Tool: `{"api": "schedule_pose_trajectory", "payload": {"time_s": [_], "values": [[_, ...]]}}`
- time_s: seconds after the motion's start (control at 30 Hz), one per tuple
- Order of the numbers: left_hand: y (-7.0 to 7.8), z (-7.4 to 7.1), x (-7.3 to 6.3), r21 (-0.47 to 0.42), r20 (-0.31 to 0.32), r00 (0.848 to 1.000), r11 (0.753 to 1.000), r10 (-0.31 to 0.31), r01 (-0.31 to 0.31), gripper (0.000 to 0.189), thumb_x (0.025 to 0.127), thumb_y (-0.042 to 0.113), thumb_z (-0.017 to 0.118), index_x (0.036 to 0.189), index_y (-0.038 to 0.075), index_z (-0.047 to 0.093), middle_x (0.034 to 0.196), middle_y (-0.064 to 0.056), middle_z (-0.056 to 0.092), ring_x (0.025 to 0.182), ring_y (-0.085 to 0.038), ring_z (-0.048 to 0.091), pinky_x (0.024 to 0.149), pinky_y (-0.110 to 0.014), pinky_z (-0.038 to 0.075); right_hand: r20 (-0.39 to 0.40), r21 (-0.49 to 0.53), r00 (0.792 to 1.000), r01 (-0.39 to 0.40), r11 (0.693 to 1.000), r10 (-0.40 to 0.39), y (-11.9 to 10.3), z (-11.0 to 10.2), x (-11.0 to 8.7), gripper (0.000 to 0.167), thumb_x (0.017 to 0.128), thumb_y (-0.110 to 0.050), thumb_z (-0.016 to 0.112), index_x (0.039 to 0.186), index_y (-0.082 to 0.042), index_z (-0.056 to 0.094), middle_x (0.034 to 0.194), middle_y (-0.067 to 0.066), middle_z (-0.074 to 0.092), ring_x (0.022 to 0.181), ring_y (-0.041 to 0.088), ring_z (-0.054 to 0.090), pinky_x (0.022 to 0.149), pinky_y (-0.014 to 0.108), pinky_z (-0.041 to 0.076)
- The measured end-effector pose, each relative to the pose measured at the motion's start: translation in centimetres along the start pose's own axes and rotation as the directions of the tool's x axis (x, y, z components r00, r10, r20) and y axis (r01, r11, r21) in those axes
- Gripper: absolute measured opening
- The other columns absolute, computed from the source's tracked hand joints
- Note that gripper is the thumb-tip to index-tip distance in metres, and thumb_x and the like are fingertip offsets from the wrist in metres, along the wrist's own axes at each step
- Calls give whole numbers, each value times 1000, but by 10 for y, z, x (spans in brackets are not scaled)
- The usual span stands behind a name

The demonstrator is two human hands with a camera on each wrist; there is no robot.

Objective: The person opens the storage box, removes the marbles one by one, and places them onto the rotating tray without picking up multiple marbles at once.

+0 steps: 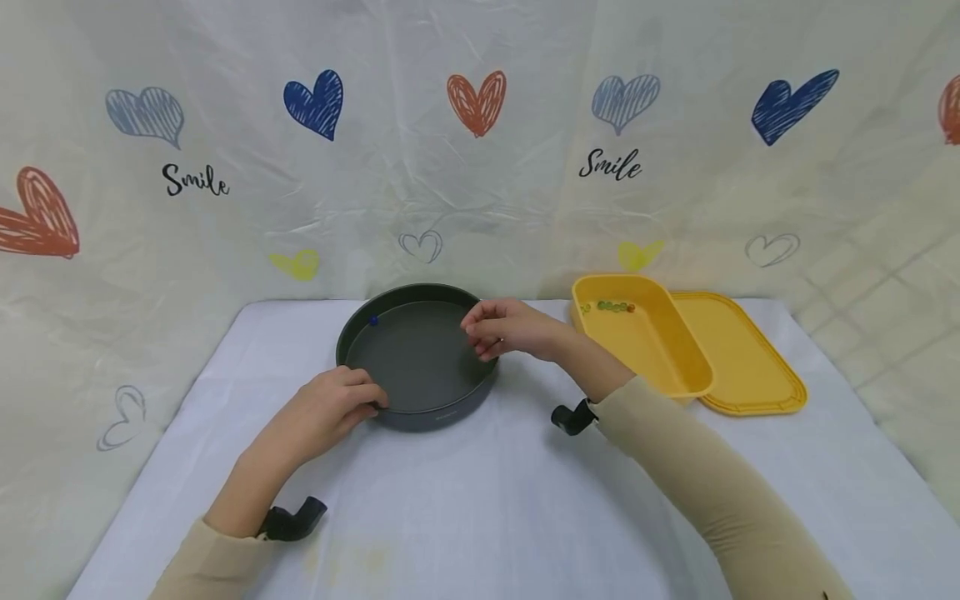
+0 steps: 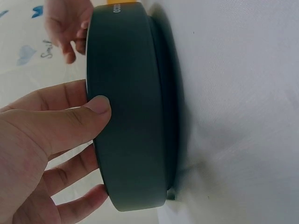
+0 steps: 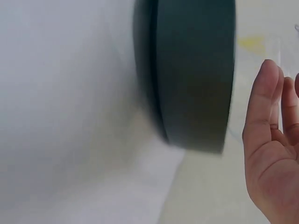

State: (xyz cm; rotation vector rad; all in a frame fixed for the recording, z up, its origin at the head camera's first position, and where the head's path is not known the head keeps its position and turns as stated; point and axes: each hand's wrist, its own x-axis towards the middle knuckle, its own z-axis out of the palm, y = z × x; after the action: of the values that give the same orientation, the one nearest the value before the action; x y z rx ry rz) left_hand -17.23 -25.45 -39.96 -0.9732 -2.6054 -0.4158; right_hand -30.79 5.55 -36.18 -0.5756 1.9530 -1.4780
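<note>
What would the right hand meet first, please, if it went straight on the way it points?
Most likely the dark pan, toward its left side, since the right hand points leftward across it; the hand's height is unclear, so it might pass above.

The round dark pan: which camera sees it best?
The head view, because it looks down into the pan: nearly all of it shows, even a small blue thing inside. The left wrist view shows its outer side, with the left hand gripping it. The right wrist view shows only a blurry, cut-off part of its side.
</note>
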Motion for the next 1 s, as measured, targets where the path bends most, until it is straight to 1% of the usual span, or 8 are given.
{"api": "schedule_pose_trajectory", "payload": {"time_s": [0.17, 0.4, 0.5, 0.7, 0.8, 1.0], "values": [[1, -1, 0, -2, -5, 1000, 1000, 3, -3, 25, 77, 3, 84, 93, 20, 74, 86, 9, 63, 81, -12, 58, 72, -30, 51, -66, -25, 998, -4, 1000, 3, -6, -25, -17, 24, 102, -13, 56, 121, 2, 56, 104, 20, 60, 83, 24, 62, 83, 38, 59], [1, -2, 2, 6, -4, 1000, 1000, 5, -5, 24, 77, 4, 84, 93, 21, 74, 86, 9, 63, 81, -11, 58, 72, -30, 51, -148, -46, 989, -6, 999, -1, -10, -59, -36, 24, 103, -16, 55, 120, 1, 55, 102, 14, 61, 87, 24, 62, 86, 38, 58], [0, -2, 2, 6, -6, 1000, 1000, 4, -4, 25, 77, 5, 84, 93, 21, 74, 86, 9, 63, 81, -11, 58, 72, -30, 51, -191, -41, 981, -27, 999, 18, -11, -70, -42, 25, 102, -16, 56, 122, 0, 54, 100, 11, 62, 87, 24, 62, 87, 37, 58], [-1, -1, 0, 8, -8, 1000, 1000, 3, -3, 25, 77, 5, 84, 93, 22, 74, 86, 9, 64, 81, -11, 58, 72, -30, 51, -279, 14, 958, -59, 998, 61, -7, -88, -45, 25, 102, -16, 57, 121, 0, 55, 98, 9, 64, 84, 23, 63, 82, 32, 59], [-1, -1, 0, 7, -9, 1000, 1000, 6, -6, 25, 77, 5, 84, 93, 21, 74, 86, 9, 63, 80, -11, 57, 71, -30, 50, -302, 21, 951, -66, 998, 69, -3, -96, -46, 25, 102, -16, 57, 121, 0, 55, 97, 8, 64, 83, 22, 63, 81, 31, 59], [0, 0, 0, -1, -2, 1000, 1000, 0, 0, 25, 77, 4, 84, 93, 21, 74, 87, 9, 64, 81, -11, 58, 71, -30, 51, -327, 39, 939, -103, 994, 110, 3, -116, -50, 29, 103, -17, 56, 125, 1, 53, 98, 7, 64, 86, 22, 65, 84, 32, 59]]}}
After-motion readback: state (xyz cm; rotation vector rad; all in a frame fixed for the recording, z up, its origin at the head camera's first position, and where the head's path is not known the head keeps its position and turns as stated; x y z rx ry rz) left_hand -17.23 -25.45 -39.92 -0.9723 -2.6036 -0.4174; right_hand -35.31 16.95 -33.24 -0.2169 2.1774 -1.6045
